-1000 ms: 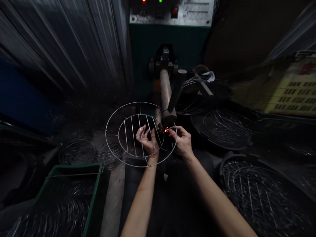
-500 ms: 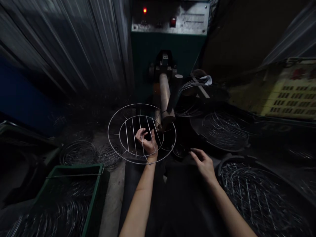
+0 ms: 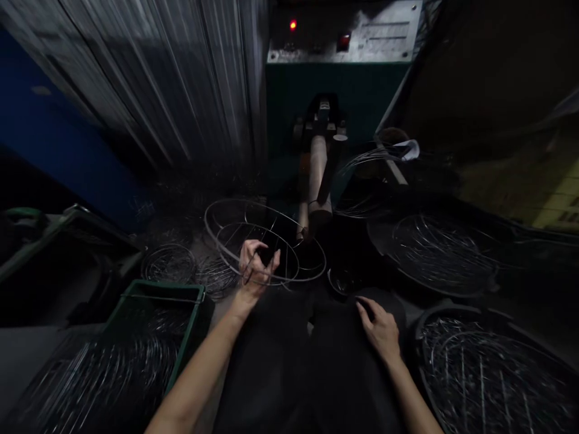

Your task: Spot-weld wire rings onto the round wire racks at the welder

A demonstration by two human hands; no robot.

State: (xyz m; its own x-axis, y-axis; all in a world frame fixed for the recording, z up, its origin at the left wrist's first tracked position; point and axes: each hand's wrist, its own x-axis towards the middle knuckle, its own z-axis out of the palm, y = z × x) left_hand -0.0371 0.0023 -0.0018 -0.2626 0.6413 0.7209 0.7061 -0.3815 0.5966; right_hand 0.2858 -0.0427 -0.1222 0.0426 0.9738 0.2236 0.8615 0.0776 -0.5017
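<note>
A round wire rack [image 3: 289,274], with an outer ring, a smaller inner ring and thin cross bars, hangs tilted below the metal arms of a machine [image 3: 319,166]. My left hand [image 3: 257,265] is at its near left part, fingers curled around the wires and thumb raised; the exact grip is hard to see. The rack's far right side is close to the lower arm's tip [image 3: 302,232]. My right hand [image 3: 380,330] is over the dark cloth on my lap [image 3: 335,367], fingers bent and a little apart from the thumb, with nothing visible in it.
At left stands a green crate [image 3: 187,325] of wire pieces, with wire rings [image 3: 168,263] behind it. Dark round tubs of wire parts lie at right, one near [image 3: 420,355] and one farther [image 3: 452,292]. A yellow crate [image 3: 543,187] is at far right. Thin wires [image 3: 366,158] hang beside the machine.
The rack has tipped from nearly flat to a steeper tilt. My left hand has turned and shifted toward its left side. My right hand has lowered slightly. The view has swung left.
</note>
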